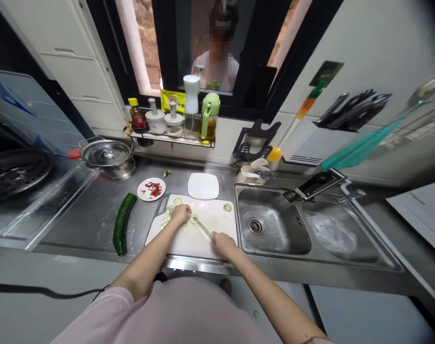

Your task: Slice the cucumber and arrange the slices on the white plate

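My right hand (224, 244) grips the handle of a kitchen knife (203, 228), its blade pointing left and away over the white cutting board (203, 248). A thin cucumber slice (193, 219) lies by the knife's tip. On the board's left part my left hand (180, 214) is closed, fingers curled down beside several pale green slices (166, 219); what it holds, if anything, is hidden. A cucumber end piece (227, 207) rests at the board's far right. Left of the board lies a whole dark green cucumber (123, 224).
Behind the board are a white square plate (203, 186) and a round plate (142, 192) with chopped red bits. A lidded steel pot (120, 169) stands back left. The sink (275, 239) adjoins the board's right side. Seasoning bottles stand on a wall rack (174, 139).
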`<state>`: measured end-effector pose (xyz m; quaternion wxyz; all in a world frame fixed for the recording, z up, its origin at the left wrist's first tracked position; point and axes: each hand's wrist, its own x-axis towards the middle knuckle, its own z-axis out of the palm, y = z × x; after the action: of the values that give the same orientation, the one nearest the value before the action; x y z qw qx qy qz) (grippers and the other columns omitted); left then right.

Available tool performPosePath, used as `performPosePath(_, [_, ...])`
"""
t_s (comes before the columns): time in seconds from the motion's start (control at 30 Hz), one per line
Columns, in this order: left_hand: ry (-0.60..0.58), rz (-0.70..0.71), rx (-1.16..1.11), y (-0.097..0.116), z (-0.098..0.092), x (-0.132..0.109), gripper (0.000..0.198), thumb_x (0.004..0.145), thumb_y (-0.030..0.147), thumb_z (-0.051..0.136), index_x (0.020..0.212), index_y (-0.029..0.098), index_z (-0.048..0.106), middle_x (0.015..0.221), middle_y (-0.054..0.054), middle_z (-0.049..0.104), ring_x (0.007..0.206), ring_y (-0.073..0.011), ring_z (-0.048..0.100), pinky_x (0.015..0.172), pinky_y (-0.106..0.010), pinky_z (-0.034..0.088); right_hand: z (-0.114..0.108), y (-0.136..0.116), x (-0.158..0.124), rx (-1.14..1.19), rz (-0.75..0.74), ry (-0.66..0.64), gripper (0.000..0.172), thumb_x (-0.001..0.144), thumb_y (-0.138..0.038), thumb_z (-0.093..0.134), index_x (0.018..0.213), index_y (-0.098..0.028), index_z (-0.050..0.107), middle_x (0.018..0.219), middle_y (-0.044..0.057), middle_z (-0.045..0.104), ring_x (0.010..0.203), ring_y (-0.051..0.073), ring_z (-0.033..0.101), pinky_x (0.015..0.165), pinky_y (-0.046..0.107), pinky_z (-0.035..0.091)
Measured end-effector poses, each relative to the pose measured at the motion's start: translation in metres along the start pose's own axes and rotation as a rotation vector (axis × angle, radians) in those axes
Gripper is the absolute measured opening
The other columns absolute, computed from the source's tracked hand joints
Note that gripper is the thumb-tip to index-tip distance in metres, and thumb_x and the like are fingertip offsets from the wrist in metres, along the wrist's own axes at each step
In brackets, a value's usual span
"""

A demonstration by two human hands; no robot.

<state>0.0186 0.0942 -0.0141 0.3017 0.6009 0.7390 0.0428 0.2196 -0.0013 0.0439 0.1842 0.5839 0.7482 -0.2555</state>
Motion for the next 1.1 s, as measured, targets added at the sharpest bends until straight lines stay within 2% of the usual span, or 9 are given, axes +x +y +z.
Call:
performPosePath(0.5, [-0.006,-0.007,0.012,0.0,-0.001,0.001,0.014,0.068,0.019,0.067,0.08,0.026,0.07,0.094,-0.001,0.074,0.101,-0.0223,0.063,0.096,-0.039,0.031,-0.006,-0.007,0.0,0.014,0.019,-0.012,0.034,0.091,-0.014,0.037,0.116,-0.014,0.06,0.11,0.018,0.068,0.103,0.027,0.065,0.077,0.032,0.046])
performPosePath(0.8, [-0.01,0.004,0.02,0.0,-0.001,0.0,0.013,0.068,0.02,0.067,0.079,0.026,0.07,0.095,-0.002,0.074,0.099,-0.0224,0.063,0.098,-0.041,0.029,-0.003,-0.009,-0.003,0.016,0.027,-0.002,0.034,0.092,-0.016,0.036,0.118,-0.014,0.059,0.111,0.018,0.068,0.104,0.026,0.065,0.079,0.033,0.046])
performPosePath(1.1, [0.001,0.005,0.018,0.001,-0.003,-0.005,0.017,0.069,0.019,0.063,0.082,0.027,0.07,0.097,-0.002,0.074,0.101,-0.0231,0.061,0.098,-0.041,0.029,0.002,0.005,-0.023,-0.015,0.03,-0.017,0.033,0.092,-0.018,0.037,0.115,-0.014,0.06,0.109,0.019,0.068,0.102,0.028,0.065,0.077,0.034,0.046])
